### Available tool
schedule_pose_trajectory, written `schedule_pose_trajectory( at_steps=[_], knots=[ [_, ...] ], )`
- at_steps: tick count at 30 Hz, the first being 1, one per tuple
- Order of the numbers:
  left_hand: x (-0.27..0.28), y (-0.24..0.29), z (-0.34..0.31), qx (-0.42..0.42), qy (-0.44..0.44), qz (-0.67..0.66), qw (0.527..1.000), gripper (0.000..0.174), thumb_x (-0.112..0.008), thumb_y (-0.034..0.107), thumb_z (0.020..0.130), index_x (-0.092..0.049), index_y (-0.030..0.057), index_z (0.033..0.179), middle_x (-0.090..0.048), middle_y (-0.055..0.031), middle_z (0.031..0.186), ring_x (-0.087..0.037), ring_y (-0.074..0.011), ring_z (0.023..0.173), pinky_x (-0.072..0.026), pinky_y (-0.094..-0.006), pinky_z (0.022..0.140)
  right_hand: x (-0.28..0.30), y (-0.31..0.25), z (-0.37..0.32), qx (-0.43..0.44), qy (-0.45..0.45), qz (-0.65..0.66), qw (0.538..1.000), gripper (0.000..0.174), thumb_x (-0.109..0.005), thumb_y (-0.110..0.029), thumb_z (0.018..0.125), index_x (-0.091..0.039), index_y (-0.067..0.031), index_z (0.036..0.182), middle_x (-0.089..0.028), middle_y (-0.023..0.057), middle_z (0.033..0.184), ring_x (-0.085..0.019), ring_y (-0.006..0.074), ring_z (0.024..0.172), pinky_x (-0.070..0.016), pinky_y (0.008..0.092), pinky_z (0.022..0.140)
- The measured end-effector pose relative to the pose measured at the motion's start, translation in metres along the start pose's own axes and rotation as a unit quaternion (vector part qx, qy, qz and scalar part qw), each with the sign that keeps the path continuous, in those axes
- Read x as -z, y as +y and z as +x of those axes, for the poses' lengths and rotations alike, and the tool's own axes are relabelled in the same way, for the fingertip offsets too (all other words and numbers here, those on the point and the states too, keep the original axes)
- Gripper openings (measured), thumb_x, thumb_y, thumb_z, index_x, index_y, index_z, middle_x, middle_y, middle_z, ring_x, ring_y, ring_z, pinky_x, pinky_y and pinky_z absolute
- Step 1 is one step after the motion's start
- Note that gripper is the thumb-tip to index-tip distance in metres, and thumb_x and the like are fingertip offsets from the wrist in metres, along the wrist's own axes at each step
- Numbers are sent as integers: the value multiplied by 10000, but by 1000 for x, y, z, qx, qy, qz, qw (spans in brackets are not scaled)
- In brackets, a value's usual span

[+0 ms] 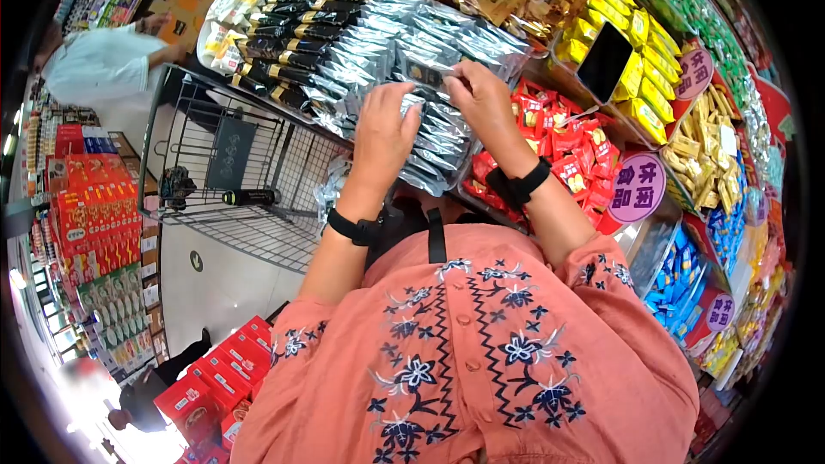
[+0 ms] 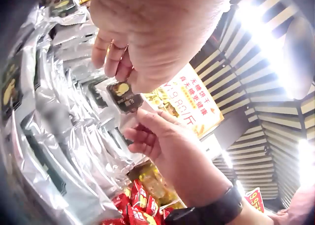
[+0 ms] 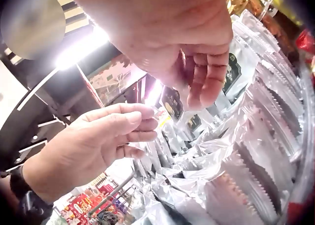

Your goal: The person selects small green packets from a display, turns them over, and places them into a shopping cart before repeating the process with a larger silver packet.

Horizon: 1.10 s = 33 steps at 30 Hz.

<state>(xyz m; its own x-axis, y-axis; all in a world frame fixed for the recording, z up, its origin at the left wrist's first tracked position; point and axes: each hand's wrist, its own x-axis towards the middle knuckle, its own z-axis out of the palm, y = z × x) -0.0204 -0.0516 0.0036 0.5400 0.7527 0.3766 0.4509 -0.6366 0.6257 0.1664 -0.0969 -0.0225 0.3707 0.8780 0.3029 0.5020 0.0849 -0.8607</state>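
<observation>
Rows of silver packets [image 1: 434,150] with dark labels fill a bin in front of me in the head view. My right hand [image 1: 485,103] pinches the edge of one silver packet [image 2: 125,96] with a black label, lifted a little above the rows. Beside it, my left hand [image 1: 385,129] hovers over the bin. In the right wrist view the left hand [image 3: 98,136] has its fingers fairly straight, thumb against the index finger, fingertips just short of the labelled packet [image 3: 172,104]. Its palm side is hidden in the head view.
A wire shopping cart [image 1: 284,155] stands to the left. Red packets [image 1: 571,150], yellow packets [image 1: 653,77] and a dark-screened device [image 1: 605,61] lie to the right. Black packets [image 1: 301,43] fill the neighbouring bin. A price sign [image 2: 192,99] stands behind. A person in white [image 1: 99,64] is beyond the cart.
</observation>
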Motion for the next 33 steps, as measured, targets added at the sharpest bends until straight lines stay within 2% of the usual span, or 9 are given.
schedule_pose_trajectory(
  at_steps=[6, 9, 15, 18, 21, 24, 33],
  knots=[
    [-21, -17, -3, 19, 4, -27, 999, 338, -700, 93, 885, -609, 13, 1201, -632, -195, 1134, -602, -403, 1058, -496, -466, 915, -12, 7, 4, -19, 19, 17, 999, 106, -665, -97, 920, -616, -5, 940, -641, 183, 848, -627, 372, 735, -485, 418, 650],
    [-25, -18, 0, 35, 5, -41, 999, 349, -700, 97, 886, -606, 12, 1212, -629, -198, 1145, -602, -408, 1058, -496, -467, 924, -19, 16, 4, -49, 12, 41, 998, 105, -664, -91, 917, -604, -7, 940, -651, 188, 871, -636, 377, 760, -489, 418, 661],
    [-28, -19, 0, 42, 5, -43, 998, 366, -695, 94, 888, -596, 8, 1230, -625, -205, 1150, -595, -411, 1080, -492, -460, 940, -27, 23, 5, -21, 20, 13, 999, 119, -664, -81, 914, -583, -13, 967, -658, 192, 892, -650, 404, 813, -506, 430, 694],
    [-29, -24, -1, 31, 9, -24, 999, 352, -683, 99, 918, -599, 15, 1249, -628, -173, 1154, -628, -340, 1058, -508, -397, 921, -30, 24, 5, -26, 21, 13, 999, 123, -664, -83, 914, -584, -16, 979, -661, 190, 903, -654, 401, 823, -513, 432, 705],
    [-29, -24, -1, 44, 2, -25, 999, 366, -681, 110, 921, -591, 14, 1262, -620, -174, 1156, -624, -333, 1048, -507, -397, 918, -30, 22, 6, -24, 15, 9, 1000, 126, -662, -88, 917, -589, -19, 992, -665, 192, 915, -655, 403, 837, -514, 434, 711],
    [-29, -23, 2, 52, 1, -47, 998, 379, -687, 89, 890, -580, -14, 1238, -612, -226, 1161, -587, -424, 1090, -489, -465, 949, -31, 21, 6, -22, 8, 4, 1000, 128, -663, -93, 919, -594, -20, 999, -666, 194, 923, -655, 406, 848, -515, 437, 716],
    [-31, -22, 4, 60, 1, -56, 997, 407, -693, 94, 890, -577, -3, 1267, -610, -231, 1166, -594, -423, 1090, -498, -461, 939, -35, 22, 10, -29, 0, 13, 999, 122, -659, -122, 929, -602, -37, 995, -675, 181, 920, -658, 405, 860, -516, 447, 729]
  ],
)
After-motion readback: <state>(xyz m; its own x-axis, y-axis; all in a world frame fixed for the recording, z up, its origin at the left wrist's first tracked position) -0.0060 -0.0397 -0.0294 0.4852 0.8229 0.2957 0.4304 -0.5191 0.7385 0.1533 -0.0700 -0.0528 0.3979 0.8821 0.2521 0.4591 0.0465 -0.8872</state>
